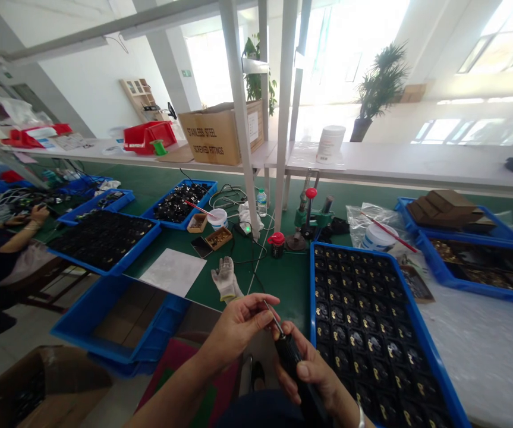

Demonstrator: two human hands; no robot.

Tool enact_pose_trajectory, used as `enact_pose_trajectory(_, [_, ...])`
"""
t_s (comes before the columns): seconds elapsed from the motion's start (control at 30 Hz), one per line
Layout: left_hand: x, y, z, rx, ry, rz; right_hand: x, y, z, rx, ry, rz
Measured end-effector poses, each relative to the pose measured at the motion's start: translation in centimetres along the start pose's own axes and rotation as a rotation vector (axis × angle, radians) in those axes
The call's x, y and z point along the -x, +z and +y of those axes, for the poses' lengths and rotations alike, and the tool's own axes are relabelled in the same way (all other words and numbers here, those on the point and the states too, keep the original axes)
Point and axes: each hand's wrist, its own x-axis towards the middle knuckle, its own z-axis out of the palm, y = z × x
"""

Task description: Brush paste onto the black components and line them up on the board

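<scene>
Black plastic filled the nearest part of my feed: a black-handled screwdriver (pixel 289 356) sat clamped in the right hand (pixel 312 371), fingers wrapped round its grip, with its thin steel shaft (pixel 274 318) angled up toward the left hand (pixel 238 327). The left fingers curled close together at the shaft's tip, though from my remote view I couldn't quite tell whether they pinched the shaft or something tiny there. The tool looked light and stiff, and its smooth handle might prove slippery, so the fat grip seemed the place to take hold, not the slender shaft. Just right of the hands lay a blue tray (pixel 410 309) packed with rows of black parts with gold fittings. Past them, on a green bench mat (pixel 274 285), I saw a white work glove (pixel 224 278), a sheet of white paper (pixel 172 272) and a red-capped bottle (pixel 276 244). Further left, a co-worker's hand (pixel 38 213) rested beyond another loaded blue tray (pixel 132 252). Farthest off stood a cardboard box (pixel 216 134) marked stainless steel and a potted palm (pixel 381 83).
</scene>
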Motion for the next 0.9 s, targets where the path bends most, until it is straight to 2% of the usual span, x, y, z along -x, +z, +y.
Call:
enact_pose_trajectory(0.3, [0.0,0.07,0.43,-0.053,-0.02,0.067,-0.17,0.27,-0.17,0.004,0.013,0.032])
enact_pose_trajectory(0.67, [-0.18,-0.28,0.44,-0.079,0.005,0.02,0.03,-0.25,0.08,0.007,0.014,0.03])
enact_pose_trajectory(0.9, [-0.19,-0.2,0.72,-0.095,0.011,-0.019,-0.38,0.49,-0.52,0.021,0.052,0.021])
